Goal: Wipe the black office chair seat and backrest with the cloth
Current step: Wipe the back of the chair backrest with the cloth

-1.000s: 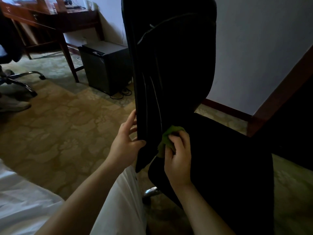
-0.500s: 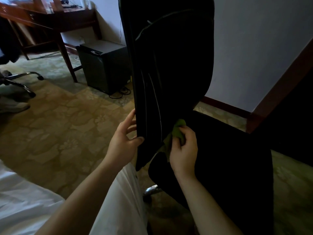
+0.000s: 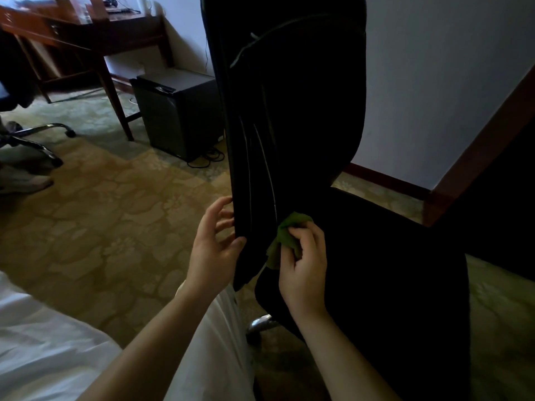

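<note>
**A:** Where is the crumpled green cloth [image 3: 285, 240]?

**B:** It is bunched in the right hand [image 3: 304, 270], with fingers and thumb curled round it. The hand presses it against the bottom of the tall black padded backrest [image 3: 289, 111], just above the wide black seat [image 3: 390, 270] of the office chair.

**A:** And the left hand [image 3: 212, 250]?

**B:** It holds the backrest's near edge, low down. The thumb tip is on the side facing the camera and the loosely spread fingers reach round the far side.

**A:** How does the chair stand?

**B:** The backrest is upright and the seat stretches away to the right. A shiny chrome leg [image 3: 262, 322] shows beneath.

**A:** What's around it?

**B:** There is a patterned beige carpet [image 3: 101, 221] and a dark wooden desk [image 3: 86, 33] at far left. A squat black cabinet [image 3: 176, 111] stands beside the desk near the pale wall [image 3: 434, 68], with black cables [image 3: 207, 159] at its foot.
</note>
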`<state>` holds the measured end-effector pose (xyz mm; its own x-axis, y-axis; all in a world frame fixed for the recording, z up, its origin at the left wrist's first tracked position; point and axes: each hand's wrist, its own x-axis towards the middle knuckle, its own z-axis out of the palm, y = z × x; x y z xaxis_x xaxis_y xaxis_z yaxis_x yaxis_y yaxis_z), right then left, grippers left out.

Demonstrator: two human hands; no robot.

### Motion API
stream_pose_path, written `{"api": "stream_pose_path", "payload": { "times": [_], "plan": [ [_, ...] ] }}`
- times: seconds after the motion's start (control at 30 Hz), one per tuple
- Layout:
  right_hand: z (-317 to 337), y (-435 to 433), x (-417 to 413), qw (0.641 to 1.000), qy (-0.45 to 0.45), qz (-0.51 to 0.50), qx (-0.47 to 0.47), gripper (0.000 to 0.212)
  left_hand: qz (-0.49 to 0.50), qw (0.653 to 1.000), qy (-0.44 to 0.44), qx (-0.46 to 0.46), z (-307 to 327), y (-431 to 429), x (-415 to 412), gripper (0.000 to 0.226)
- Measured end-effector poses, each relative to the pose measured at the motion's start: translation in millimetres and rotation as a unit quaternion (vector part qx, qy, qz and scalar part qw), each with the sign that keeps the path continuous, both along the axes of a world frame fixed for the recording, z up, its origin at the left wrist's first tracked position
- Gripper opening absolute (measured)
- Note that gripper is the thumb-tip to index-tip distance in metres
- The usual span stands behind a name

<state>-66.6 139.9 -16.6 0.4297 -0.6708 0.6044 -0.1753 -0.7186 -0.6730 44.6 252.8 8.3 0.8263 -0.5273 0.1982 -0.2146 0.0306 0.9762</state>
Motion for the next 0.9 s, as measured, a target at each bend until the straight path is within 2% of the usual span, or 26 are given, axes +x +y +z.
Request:
{"api": "stream_pose_path", "payload": {
  "times": [0.13,0.3,0.47,0.6,0.73,0.9],
  "plan": [
    [-10,-3,-3,0.999,0.037,0.010,-0.014,0.018,-0.001,1.000,0.004,0.000,-1,0,0,0.075],
    [-46,-17,-17,0.992,0.115,0.001,0.053,0.017,-0.014,1.000,0.007,0.004,3,2,2,0.076],
    [-30,-21,-12,0.978,0.033,-0.044,0.203,0.023,-0.025,1.000,0.003,0.015,1,4,5,0.084],
    [13,-15,0,0.993,-0.031,-0.005,0.110,0.025,-0.020,1.000,0.001,0.019,1,2,7,0.082],
    [13,-4,6,0.999,-0.025,0.006,0.023,0.022,-0.032,0.999,0.012,0.022,2,4,7,0.079],
    [-15,3,1,1.000,0.009,-0.014,0.019,0.020,-0.049,0.998,0.019,0.028,3,3,6,0.084]
  ]
}}
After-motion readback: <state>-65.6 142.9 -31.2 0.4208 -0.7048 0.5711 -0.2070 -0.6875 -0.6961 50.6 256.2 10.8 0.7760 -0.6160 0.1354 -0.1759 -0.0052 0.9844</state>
